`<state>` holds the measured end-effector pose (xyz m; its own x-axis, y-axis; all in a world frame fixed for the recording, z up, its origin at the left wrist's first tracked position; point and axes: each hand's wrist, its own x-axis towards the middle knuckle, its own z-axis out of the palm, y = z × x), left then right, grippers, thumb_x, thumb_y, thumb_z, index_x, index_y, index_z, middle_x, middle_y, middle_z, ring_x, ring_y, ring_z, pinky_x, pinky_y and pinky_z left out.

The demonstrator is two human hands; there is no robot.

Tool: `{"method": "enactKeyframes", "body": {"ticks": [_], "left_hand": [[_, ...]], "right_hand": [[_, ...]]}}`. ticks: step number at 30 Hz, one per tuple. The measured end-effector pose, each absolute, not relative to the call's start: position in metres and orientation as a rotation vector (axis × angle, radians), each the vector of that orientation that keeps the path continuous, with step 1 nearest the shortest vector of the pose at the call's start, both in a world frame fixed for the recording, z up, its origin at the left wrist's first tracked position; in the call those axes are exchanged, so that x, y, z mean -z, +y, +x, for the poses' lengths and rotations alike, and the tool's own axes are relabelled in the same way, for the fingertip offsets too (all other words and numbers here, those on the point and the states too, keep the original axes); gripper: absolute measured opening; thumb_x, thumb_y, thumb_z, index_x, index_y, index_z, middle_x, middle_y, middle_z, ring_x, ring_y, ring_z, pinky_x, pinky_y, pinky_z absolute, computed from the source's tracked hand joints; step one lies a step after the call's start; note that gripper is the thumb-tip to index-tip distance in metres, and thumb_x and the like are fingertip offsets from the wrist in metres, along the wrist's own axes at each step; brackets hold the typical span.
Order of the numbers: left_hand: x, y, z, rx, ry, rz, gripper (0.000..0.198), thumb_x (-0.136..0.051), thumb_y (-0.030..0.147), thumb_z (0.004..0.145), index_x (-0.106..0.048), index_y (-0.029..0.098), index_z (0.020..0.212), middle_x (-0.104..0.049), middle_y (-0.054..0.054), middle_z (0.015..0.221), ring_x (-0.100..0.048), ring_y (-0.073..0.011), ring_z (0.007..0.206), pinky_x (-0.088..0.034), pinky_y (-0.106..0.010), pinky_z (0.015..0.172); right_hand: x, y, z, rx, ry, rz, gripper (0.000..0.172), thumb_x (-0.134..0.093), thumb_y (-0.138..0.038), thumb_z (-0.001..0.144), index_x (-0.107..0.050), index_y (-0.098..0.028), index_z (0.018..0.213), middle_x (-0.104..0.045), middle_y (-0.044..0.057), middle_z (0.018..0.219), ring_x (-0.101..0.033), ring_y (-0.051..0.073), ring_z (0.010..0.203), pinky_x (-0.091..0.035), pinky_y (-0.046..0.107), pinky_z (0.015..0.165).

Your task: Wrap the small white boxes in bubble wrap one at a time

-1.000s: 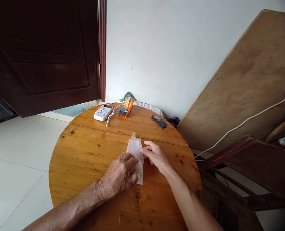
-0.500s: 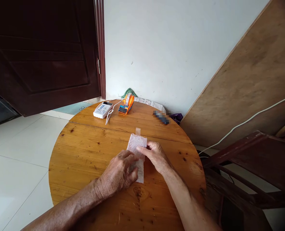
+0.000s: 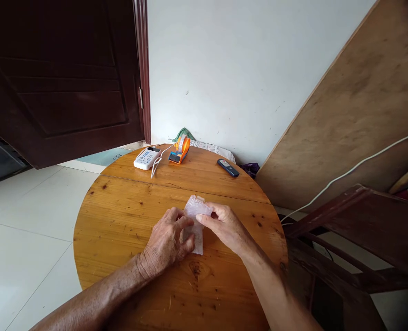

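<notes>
A strip of whitish, translucent bubble wrap [image 3: 197,239] lies on the round wooden table [image 3: 114,230], its upper part bent up and crumpled. My right hand [image 3: 226,225] pinches that upper part at its right edge, thumb on top. A short piece of clear tape [image 3: 200,198] shows at the far end of the wrap. Along the left edge, my left hand [image 3: 169,234] has its fingers bent and its thumb apart from the index finger; the fingertips touch or hover just over the wrap. Whether anything is inside the wrap is hidden.
An orange tape dispenser [image 3: 180,149] stands near the far edge, beside a white box-shaped device [image 3: 147,158] with a white cable. A dark handset [image 3: 228,168] lies to the right. Close by on the right is a dark wooden chair [image 3: 359,230]; a white wall [image 3: 224,82] rises behind.
The far end of the bubble wrap, with its tape, has bent up and toward me and crumpled. My left hand has shifted slightly left, off the wrap's middle. My right hand keeps its pinch.
</notes>
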<state>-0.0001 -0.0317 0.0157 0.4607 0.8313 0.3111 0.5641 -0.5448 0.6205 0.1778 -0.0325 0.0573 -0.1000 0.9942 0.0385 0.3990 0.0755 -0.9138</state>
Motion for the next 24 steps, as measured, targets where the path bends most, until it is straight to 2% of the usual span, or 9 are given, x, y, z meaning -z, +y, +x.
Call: {"method": "enactKeyframes", "body": {"ticks": [3,5,8,11,14,18,21,24], "left_hand": [[-0.013,-0.031,0.0,-0.867,1.221,2.265,0.018,-0.061,0.022,0.076,-0.06,0.021,0.094,-0.058,-0.005,0.097,-0.057,-0.022,0.091,-0.05,-0.036,0.081],[-0.01,-0.03,-0.001,-0.932,1.253,2.226,0.025,-0.063,0.023,0.074,-0.056,0.02,0.098,-0.057,-0.006,0.097,-0.057,-0.0231,0.091,-0.051,-0.038,0.082],[-0.007,-0.027,-0.002,-1.009,1.157,2.191,0.046,-0.066,0.02,0.071,-0.052,0.019,0.115,-0.055,-0.01,0.118,-0.056,-0.0251,0.106,-0.049,-0.04,0.092],[-0.007,-0.023,-0.004,-0.939,0.953,2.181,0.038,-0.066,0.014,0.072,-0.056,0.021,0.108,-0.052,-0.01,0.13,-0.053,-0.025,0.118,-0.047,-0.038,0.097],[-0.01,-0.021,-0.007,-0.873,0.858,2.118,0.022,-0.067,0.012,0.072,-0.057,0.019,0.089,-0.057,-0.01,0.124,-0.057,-0.0232,0.111,-0.048,-0.034,0.092],[-0.018,-0.017,-0.016,-0.791,0.644,2.11,0.014,-0.06,0.01,0.077,-0.056,0.019,0.087,-0.063,-0.006,0.104,-0.061,-0.018,0.094,-0.048,-0.029,0.083],[-0.021,-0.016,-0.023,-0.704,0.518,2.176,0.023,-0.064,0.015,0.075,-0.056,0.02,0.096,-0.062,-0.006,0.107,-0.06,-0.0184,0.095,-0.049,-0.029,0.084],[-0.019,-0.015,-0.025,-0.684,0.55,2.285,0.036,-0.07,0.017,0.07,-0.054,0.02,0.103,-0.059,-0.009,0.116,-0.058,-0.0224,0.105,-0.048,-0.032,0.09]], "right_hand": [[-0.058,-0.046,0.175,-0.861,-1.685,-1.441,0.014,-0.056,-0.025,0.079,-0.068,-0.018,0.073,-0.059,-0.002,0.066,-0.051,0.014,0.061,-0.039,0.024,0.056],[-0.055,-0.055,0.172,-0.738,-1.747,-1.427,0.015,-0.056,-0.022,0.081,-0.07,-0.02,0.079,-0.063,0.0,0.072,-0.056,0.016,0.067,-0.044,0.026,0.061],[-0.049,-0.069,0.169,-0.589,-1.842,-1.365,0.02,-0.053,-0.018,0.085,-0.072,-0.022,0.087,-0.067,0.004,0.086,-0.062,0.018,0.081,-0.049,0.029,0.073],[-0.042,-0.081,0.169,-0.484,-1.926,-1.334,0.023,-0.05,-0.015,0.088,-0.071,-0.024,0.093,-0.067,0.005,0.094,-0.064,0.019,0.088,-0.052,0.031,0.079],[-0.034,-0.094,0.171,-0.363,-2.004,-1.315,0.024,-0.055,-0.014,0.086,-0.07,-0.025,0.102,-0.067,0.007,0.104,-0.064,0.022,0.097,-0.054,0.035,0.084],[-0.022,-0.104,0.169,-0.227,-2.047,-1.317,0.039,-0.06,-0.013,0.085,-0.064,-0.026,0.122,-0.065,0.01,0.117,-0.061,0.027,0.112,-0.053,0.042,0.096],[-0.019,-0.098,0.163,-0.202,-2.04,-1.337,0.047,-0.055,-0.009,0.086,-0.06,-0.028,0.128,-0.065,0.009,0.123,-0.06,0.025,0.117,-0.052,0.042,0.1],[-0.023,-0.098,0.168,-0.204,-2.036,-1.33,0.038,-0.058,-0.013,0.086,-0.065,-0.027,0.12,-0.067,0.008,0.121,-0.062,0.026,0.115,-0.053,0.041,0.099]]}}
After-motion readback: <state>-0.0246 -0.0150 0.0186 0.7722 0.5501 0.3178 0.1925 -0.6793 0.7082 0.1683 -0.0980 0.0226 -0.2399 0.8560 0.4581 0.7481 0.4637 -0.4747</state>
